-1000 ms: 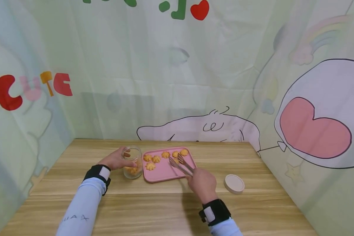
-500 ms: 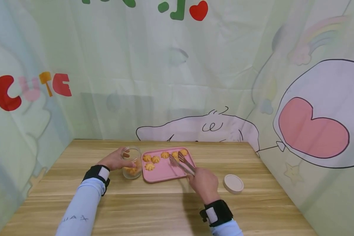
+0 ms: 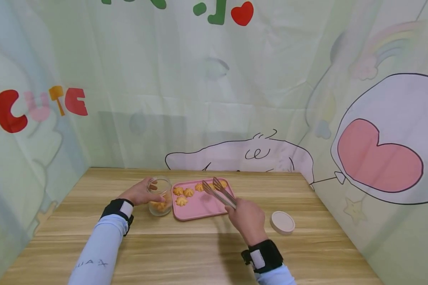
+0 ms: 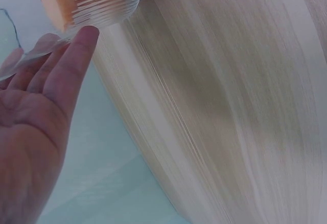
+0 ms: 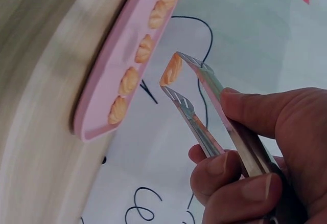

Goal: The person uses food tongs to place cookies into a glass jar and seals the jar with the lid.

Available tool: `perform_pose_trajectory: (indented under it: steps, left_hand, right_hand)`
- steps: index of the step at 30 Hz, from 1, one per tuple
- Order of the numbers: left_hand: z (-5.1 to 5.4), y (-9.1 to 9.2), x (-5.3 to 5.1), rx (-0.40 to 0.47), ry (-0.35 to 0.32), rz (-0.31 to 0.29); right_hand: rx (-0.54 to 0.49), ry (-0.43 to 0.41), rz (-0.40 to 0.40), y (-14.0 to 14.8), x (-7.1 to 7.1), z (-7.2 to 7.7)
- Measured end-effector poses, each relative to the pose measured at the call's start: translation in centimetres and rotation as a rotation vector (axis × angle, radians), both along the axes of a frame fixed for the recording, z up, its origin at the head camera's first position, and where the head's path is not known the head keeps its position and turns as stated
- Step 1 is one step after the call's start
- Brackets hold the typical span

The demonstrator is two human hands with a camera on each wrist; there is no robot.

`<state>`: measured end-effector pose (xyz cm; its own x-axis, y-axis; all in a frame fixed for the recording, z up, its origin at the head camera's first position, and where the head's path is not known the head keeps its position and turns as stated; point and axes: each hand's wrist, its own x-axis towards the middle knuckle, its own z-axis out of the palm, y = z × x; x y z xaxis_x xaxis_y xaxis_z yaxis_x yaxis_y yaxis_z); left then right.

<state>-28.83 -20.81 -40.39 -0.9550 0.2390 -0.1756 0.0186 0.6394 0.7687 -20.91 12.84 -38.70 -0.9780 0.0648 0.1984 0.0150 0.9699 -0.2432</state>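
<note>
My left hand (image 3: 140,192) grips a clear glass jar (image 3: 160,185) standing on the table beside the tray. Orange-yellow cookies (image 3: 158,206) lie in the bottom of the jar; the ribbed glass (image 4: 104,6) shows close up in the left wrist view. My right hand (image 3: 247,219) holds metal tongs (image 3: 222,194) over the right part of a pink tray (image 3: 199,211). Between the tong tips a swirled cookie (image 5: 172,69) is pinched, lifted clear of the tray. Several more cookies (image 3: 181,201) sit on the tray, some partly hidden behind the tongs.
A round pale lid (image 3: 282,222) lies on the wooden table (image 3: 185,253) to the right of my right hand. Printed curtains (image 3: 146,99) rise behind the table and at both sides.
The tongs, lowered at a cookie on the tray's right side before, have risen slightly with that cookie between their tips. My left hand and the jar stay in place.
</note>
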Motion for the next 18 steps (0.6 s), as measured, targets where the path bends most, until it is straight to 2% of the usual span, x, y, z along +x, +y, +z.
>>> perform_pose_trajectory:
  steps: [10, 18]
  left_hand:
    - [-0.1, 0.0, -0.2, -0.012, 0.0, 0.0]
    - [0.2, 0.0, 0.1, 0.004, -0.009, 0.001]
  right_hand:
    - [0.0, 0.008, 0.033, -1.4, 0.3, 1.9]
    - [0.052, 0.061, 0.09, -3.2, 0.6, 3.9]
